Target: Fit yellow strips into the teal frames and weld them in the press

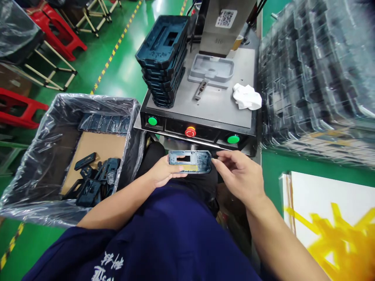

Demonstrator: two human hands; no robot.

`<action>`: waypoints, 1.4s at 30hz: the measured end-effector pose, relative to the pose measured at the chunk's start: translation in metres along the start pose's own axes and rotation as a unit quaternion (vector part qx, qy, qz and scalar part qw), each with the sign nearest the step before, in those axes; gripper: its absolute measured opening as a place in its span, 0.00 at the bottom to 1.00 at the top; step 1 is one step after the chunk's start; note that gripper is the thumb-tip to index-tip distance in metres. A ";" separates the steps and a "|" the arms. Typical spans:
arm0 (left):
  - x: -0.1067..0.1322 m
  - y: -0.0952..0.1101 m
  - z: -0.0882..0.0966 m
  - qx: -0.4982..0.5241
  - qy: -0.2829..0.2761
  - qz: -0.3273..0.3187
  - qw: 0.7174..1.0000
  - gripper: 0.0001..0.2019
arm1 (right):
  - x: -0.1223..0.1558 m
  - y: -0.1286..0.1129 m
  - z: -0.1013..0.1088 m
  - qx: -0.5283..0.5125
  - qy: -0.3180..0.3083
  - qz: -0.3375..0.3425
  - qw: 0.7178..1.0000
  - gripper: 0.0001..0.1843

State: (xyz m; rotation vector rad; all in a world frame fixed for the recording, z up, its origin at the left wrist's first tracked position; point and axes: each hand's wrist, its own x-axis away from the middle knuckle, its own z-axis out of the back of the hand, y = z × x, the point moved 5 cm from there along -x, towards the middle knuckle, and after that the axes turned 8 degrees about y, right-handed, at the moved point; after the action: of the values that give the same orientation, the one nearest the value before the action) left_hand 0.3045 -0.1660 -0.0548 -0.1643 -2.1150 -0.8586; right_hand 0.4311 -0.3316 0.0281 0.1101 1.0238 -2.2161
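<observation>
My left hand (164,173) grips the left end of a flat dark blue plastic cover (190,161) with a rectangular window and a yellow strip along its lower edge. It is held level in front of my lap, just below the machine's front panel. My right hand (238,175) sits at the cover's right end, fingers curled, fingertips touching or nearly touching its edge. A stack of dark blue plastic housings (164,58) stands on the left of the machine table (216,105). A grey fixture (211,70) sits under the press head (225,25).
The front panel carries two green buttons (152,121) and a red stop button (190,132). A crumpled white cloth (247,96) lies on the table. A plastic-lined box (43,156) with several dark parts stands at left. Stacked clear trays (316,78) fill the right; red stools (58,31) stand behind.
</observation>
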 end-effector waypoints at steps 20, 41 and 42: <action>0.008 0.008 0.016 -0.030 -0.033 -0.014 0.999 0.27 | -0.001 -0.030 -0.043 0.020 -0.226 0.217 0.949 0.37; -0.021 0.061 0.182 -0.668 0.403 -0.207 0.590 0.38 | -0.231 0.061 -0.015 0.162 -0.069 0.020 0.984 0.36; -0.023 0.057 0.183 -0.675 0.414 -0.203 0.577 0.39 | -0.242 0.063 -0.018 0.163 -0.072 0.005 0.984 0.37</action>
State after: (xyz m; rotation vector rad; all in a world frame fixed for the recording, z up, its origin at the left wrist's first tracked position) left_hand 0.2231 -0.0039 -0.1199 -0.0122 -0.2366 -2.1425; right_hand 0.6515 -0.2145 0.0575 0.0983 0.5771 -2.3277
